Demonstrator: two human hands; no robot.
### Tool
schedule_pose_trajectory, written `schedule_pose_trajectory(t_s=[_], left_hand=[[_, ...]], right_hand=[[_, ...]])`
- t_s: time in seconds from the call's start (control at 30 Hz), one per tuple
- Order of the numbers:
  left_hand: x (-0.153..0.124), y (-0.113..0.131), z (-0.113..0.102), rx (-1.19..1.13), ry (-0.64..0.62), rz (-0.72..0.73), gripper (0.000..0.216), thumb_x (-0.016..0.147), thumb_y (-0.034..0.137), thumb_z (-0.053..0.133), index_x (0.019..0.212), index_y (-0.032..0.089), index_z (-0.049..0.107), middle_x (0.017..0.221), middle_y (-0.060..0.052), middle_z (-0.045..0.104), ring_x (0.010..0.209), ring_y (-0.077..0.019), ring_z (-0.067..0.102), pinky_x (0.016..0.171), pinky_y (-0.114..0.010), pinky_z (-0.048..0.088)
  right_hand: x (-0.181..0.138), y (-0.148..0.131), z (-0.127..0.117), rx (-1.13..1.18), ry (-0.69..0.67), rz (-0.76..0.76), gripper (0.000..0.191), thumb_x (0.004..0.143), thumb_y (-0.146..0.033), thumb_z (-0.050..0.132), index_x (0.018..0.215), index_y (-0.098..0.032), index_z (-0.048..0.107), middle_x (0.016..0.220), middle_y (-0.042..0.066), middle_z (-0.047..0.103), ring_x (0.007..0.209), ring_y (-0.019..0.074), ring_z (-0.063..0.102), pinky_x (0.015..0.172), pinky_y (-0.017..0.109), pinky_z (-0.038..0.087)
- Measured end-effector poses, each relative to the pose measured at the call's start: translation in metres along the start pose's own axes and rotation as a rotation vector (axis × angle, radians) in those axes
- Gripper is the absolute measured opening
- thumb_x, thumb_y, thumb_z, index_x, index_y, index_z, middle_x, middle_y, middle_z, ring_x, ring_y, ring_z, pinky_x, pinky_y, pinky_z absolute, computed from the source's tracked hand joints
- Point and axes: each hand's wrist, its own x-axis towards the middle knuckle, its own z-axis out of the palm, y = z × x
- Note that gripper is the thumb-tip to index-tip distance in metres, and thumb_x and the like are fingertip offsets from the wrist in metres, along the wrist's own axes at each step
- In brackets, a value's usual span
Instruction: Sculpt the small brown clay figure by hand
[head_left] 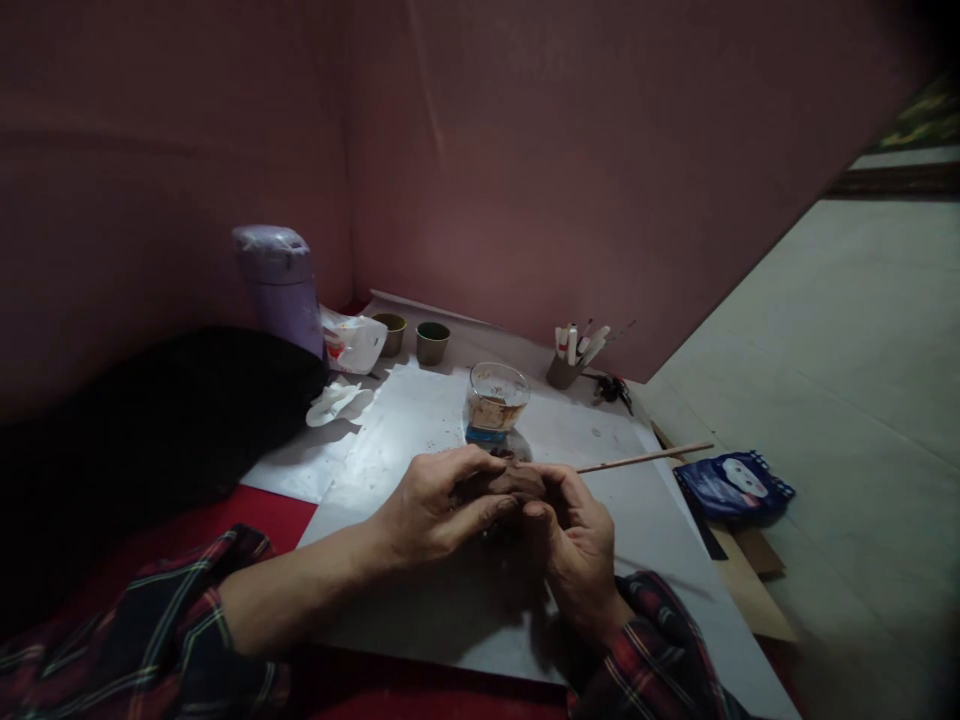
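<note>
My left hand (442,505) is closed around a lump of brown clay (517,485), thumb pressed along its near side. At the other end of the lump, my right hand (577,535) grips it with bent fingers and thumb. A thin wooden stick (645,459) sticks out to the right from behind my right fingers; whether it is held or lies behind cannot be seen. Just beyond the hands stands a clear glass (498,400) with cloudy liquid and a blue base. The underside of the clay is in shadow.
White paper (427,410) covers the table over a red cloth (277,510). At the back are a purple flask (283,290), a plastic packet (356,345), two small cups (433,345) and a pen holder (562,372). A crumpled tissue (334,402) lies left, a blue pouch (735,485) right.
</note>
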Motion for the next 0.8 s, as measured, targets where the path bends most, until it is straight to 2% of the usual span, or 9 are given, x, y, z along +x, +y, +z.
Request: schedule_pose_trajectory(t_s=[0.07, 0.2, 0.33, 0.47, 0.67, 0.73, 0.8], left_hand=[[0.0004, 0.0012, -0.0007, -0.063, 0.011, -0.044, 0.023, 0.086, 0.029, 0.062, 0.101, 0.012, 0.067, 0.092, -0.009, 0.072, 0.079, -0.0162, 0.064, 0.071, -0.026, 0.048], [0.0028, 0.0015, -0.0004, -0.193, -0.01, -0.138, 0.023, 0.086, 0.03, 0.063, 0.1, 0.013, 0.068, 0.094, -0.008, 0.073, 0.084, -0.0174, 0.066, 0.075, -0.026, 0.049], [0.0046, 0.0014, 0.0, -0.306, -0.051, -0.178, 0.021, 0.086, 0.032, 0.063, 0.097, 0.014, 0.068, 0.092, -0.006, 0.072, 0.084, -0.0165, 0.065, 0.076, -0.025, 0.05], [0.005, 0.0035, -0.001, -0.39, -0.102, -0.203, 0.023, 0.087, 0.032, 0.062, 0.099, 0.013, 0.069, 0.098, -0.009, 0.072, 0.09, -0.0193, 0.066, 0.081, -0.029, 0.051], [0.0044, 0.0052, -0.0014, -0.397, -0.107, -0.242, 0.023, 0.087, 0.033, 0.062, 0.097, 0.013, 0.069, 0.095, -0.008, 0.072, 0.088, -0.0186, 0.065, 0.078, -0.028, 0.051], [0.0039, 0.0051, -0.0007, -0.422, -0.1, -0.279, 0.023, 0.088, 0.036, 0.061, 0.095, 0.015, 0.068, 0.088, -0.006, 0.071, 0.079, -0.0154, 0.064, 0.072, -0.025, 0.051], [0.0036, 0.0044, 0.0002, -0.5, -0.101, -0.356, 0.026, 0.087, 0.041, 0.06, 0.092, 0.015, 0.064, 0.073, -0.002, 0.067, 0.061, -0.0112, 0.06, 0.056, -0.021, 0.048]], right_hand=[[-0.0012, -0.0001, -0.0001, -0.03, 0.015, -0.019, 0.036, 0.085, -0.049, 0.061, 0.106, -0.019, 0.063, 0.092, 0.007, 0.073, 0.083, 0.021, 0.07, 0.071, 0.031, 0.058], [-0.0027, -0.0013, -0.0011, -0.136, 0.024, -0.059, 0.027, 0.09, -0.037, 0.057, 0.112, -0.022, 0.061, 0.1, 0.006, 0.071, 0.089, 0.0199, 0.069, 0.077, 0.031, 0.056], [-0.0037, -0.0014, -0.0024, -0.091, 0.002, -0.049, 0.019, 0.092, -0.034, 0.055, 0.104, -0.023, 0.064, 0.091, 0.003, 0.07, 0.08, 0.0175, 0.067, 0.07, 0.028, 0.055], [-0.0061, 0.0003, -0.002, -0.028, 0.028, -0.047, 0.013, 0.092, -0.031, 0.055, 0.091, -0.023, 0.064, 0.08, 0.0, 0.066, 0.071, 0.0144, 0.062, 0.064, 0.026, 0.051], [-0.007, -0.0017, 0.0009, 0.012, 0.052, -0.039, 0.015, 0.093, -0.033, 0.056, 0.086, -0.023, 0.064, 0.076, -0.001, 0.063, 0.068, 0.0129, 0.06, 0.06, 0.025, 0.05], [-0.0072, -0.0033, 0.0009, 0.008, 0.05, -0.027, 0.022, 0.093, -0.04, 0.053, 0.087, -0.022, 0.064, 0.075, -0.001, 0.064, 0.066, 0.0126, 0.06, 0.059, 0.024, 0.05], [-0.008, -0.0037, 0.0006, 0.003, 0.056, -0.006, 0.031, 0.095, -0.046, 0.047, 0.087, -0.021, 0.064, 0.074, 0.0, 0.064, 0.064, 0.013, 0.061, 0.057, 0.024, 0.05]])
